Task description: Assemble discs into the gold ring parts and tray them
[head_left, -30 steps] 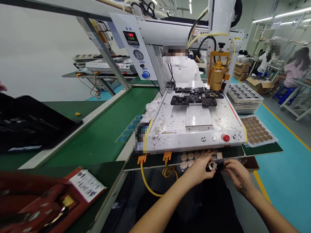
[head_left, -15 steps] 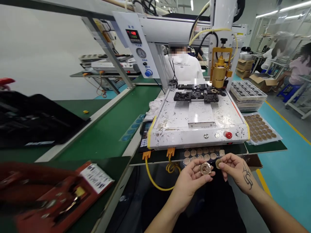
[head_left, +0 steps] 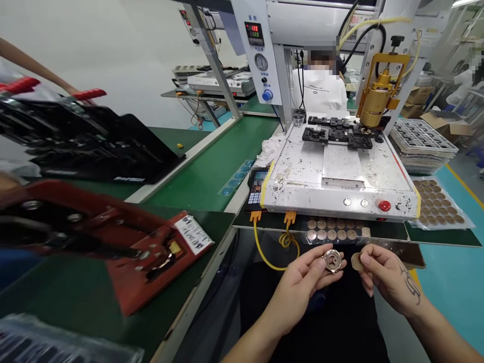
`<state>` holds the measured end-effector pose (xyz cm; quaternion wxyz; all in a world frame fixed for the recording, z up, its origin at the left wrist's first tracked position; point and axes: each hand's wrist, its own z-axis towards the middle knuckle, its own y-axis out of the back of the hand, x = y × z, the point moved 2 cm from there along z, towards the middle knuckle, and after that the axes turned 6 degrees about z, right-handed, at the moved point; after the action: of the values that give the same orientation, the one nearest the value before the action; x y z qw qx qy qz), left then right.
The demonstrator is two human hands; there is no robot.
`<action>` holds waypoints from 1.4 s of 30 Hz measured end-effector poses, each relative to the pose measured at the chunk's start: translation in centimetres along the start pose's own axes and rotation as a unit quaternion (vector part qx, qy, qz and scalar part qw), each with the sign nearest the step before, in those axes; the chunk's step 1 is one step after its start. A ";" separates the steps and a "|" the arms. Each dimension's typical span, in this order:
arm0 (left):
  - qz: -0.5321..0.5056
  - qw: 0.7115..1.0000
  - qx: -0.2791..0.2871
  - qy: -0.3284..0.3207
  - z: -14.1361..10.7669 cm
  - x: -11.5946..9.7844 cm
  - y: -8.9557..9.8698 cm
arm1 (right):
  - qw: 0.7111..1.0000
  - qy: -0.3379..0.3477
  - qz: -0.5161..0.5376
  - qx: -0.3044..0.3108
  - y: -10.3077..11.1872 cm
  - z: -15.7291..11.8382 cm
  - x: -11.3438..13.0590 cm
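Observation:
Between its thumb and fingers my left hand (head_left: 306,275) holds a shiny round metal case (head_left: 333,261), its open face turned up. Just to the right, my right hand (head_left: 383,269) pinches a thin brown disc (head_left: 356,261) by its edge. The case and the disc are apart, both over my dark-clothed lap. Beyond my hands, a clear sheet of round brown discs (head_left: 331,235) lies at the table's edge, in front of the white press machine (head_left: 295,194).
A red hand press (head_left: 151,272) stands on the green table at left, with a black rack (head_left: 109,146) behind it. Yellow cables (head_left: 264,257) hang below the machine. Stacked trays (head_left: 421,146) and another disc sheet (head_left: 434,204) sit at right. A person in white (head_left: 321,88) sits behind.
The view has swung left, so the machine and my hands appear further right. The brown disc has turned more of its flat face to view. A person's arm now shows at the far left.

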<state>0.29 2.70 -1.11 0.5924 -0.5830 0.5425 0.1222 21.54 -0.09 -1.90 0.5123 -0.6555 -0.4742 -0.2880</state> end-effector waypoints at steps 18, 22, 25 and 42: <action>-0.037 0.999 -0.010 0.028 -0.5 0.2 -0.4 | 0.996 0.025 -0.090 0.008 1.1 -1.2 -0.1; -0.036 0.999 -0.011 0.034 -0.5 0.4 -0.4 | 0.994 0.023 -0.106 0.009 0.9 -1.2 -0.2; -0.026 0.999 -0.011 0.027 -0.5 0.5 -0.4 | 0.986 0.053 -0.158 0.004 0.1 -1.0 0.4; 0.031 0.999 -0.004 -0.018 -1.0 1.5 -0.9 | 0.954 0.122 -0.272 0.018 -3.3 -0.2 1.1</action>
<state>1.04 0.89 -1.57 0.5960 -0.5657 0.5489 0.1533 18.98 0.12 0.41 0.4805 -0.4516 -0.5737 -0.4858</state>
